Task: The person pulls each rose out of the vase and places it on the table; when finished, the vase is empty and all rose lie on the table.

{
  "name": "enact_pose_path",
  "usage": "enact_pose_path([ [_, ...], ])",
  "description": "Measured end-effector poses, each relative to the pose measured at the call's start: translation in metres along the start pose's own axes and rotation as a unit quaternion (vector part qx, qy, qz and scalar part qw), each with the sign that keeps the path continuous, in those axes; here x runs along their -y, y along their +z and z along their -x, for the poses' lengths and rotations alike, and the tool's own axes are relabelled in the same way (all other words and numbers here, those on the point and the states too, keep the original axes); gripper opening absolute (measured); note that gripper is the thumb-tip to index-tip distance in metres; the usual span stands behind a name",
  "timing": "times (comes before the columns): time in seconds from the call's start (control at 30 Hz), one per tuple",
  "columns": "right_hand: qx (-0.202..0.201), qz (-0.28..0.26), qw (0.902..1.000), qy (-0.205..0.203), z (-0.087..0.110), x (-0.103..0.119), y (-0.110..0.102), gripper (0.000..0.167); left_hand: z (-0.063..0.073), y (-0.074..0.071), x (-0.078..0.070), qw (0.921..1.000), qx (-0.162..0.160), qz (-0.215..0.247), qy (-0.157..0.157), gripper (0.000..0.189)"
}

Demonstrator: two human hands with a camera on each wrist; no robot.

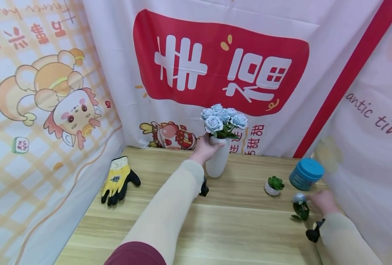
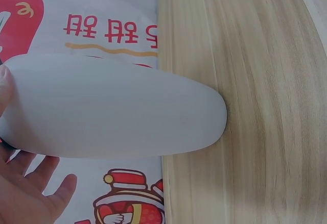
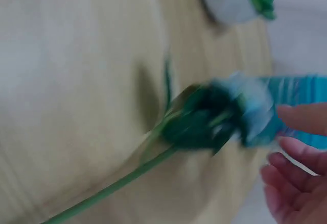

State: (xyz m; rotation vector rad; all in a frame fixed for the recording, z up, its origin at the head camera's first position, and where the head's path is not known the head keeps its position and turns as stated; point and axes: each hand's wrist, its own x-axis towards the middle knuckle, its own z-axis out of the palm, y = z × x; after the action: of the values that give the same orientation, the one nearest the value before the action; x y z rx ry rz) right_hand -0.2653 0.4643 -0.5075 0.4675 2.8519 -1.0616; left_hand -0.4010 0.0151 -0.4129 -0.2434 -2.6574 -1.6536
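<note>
My left hand (image 1: pixel 206 149) grips a tall white vase (image 1: pixel 218 158) near its neck. In the left wrist view the thumb and fingers lie on either side of the vase (image 2: pixel 112 109), close to its top. A bunch of pale blue artificial roses (image 1: pixel 220 118) with green leaves fills the vase. At the right, my right hand (image 1: pixel 323 202) is beside the bloom of a single blue rose (image 1: pixel 299 198). The right wrist view shows that rose (image 3: pixel 250 109) blurred, its long green stem slanting away. The thumb and fingers of my right hand (image 3: pixel 296 168) are apart, tips at the petals' edge.
Behind my right hand stands a turquoise lidded jar (image 1: pixel 307 173). A small succulent in a white pot (image 1: pixel 273 186) sits left of it. On the left of the wooden table (image 1: pixel 235 228) lies a yellow and black work glove (image 1: pixel 118 180). Printed cloths hang around the table.
</note>
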Motion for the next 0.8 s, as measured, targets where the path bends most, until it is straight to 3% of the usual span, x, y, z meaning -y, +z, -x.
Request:
enact_pose_path([
  [0.17, -0.061, 0.019, 0.9976, -0.028, -0.003, 0.059, 0.000, 0.033, 0.001, 0.000, -0.001, 1.0000, 0.006, 0.000, -0.004, 0.089],
  [0.33, -0.110, -0.059, 0.9920, -0.021, -0.012, 0.135, 0.003, 0.038, 0.001, -0.002, -0.003, 0.9999, 0.003, -0.003, 0.014, 0.088],
  [0.4, -0.112, -0.096, 0.9888, -0.023, -0.015, 0.167, 0.004, 0.040, 0.000, -0.002, -0.003, 0.9999, 0.002, -0.003, 0.014, 0.088],
  [0.6, -0.054, -0.189, 0.9784, -0.065, -0.018, 0.248, 0.018, 0.041, 0.000, -0.002, -0.004, 0.9999, 0.007, -0.001, 0.008, 0.089],
  [0.8, 0.017, -0.290, 0.9529, -0.089, -0.019, 0.297, 0.045, 0.042, 0.003, -0.003, -0.005, 0.9999, 0.010, 0.001, 0.003, 0.089],
])
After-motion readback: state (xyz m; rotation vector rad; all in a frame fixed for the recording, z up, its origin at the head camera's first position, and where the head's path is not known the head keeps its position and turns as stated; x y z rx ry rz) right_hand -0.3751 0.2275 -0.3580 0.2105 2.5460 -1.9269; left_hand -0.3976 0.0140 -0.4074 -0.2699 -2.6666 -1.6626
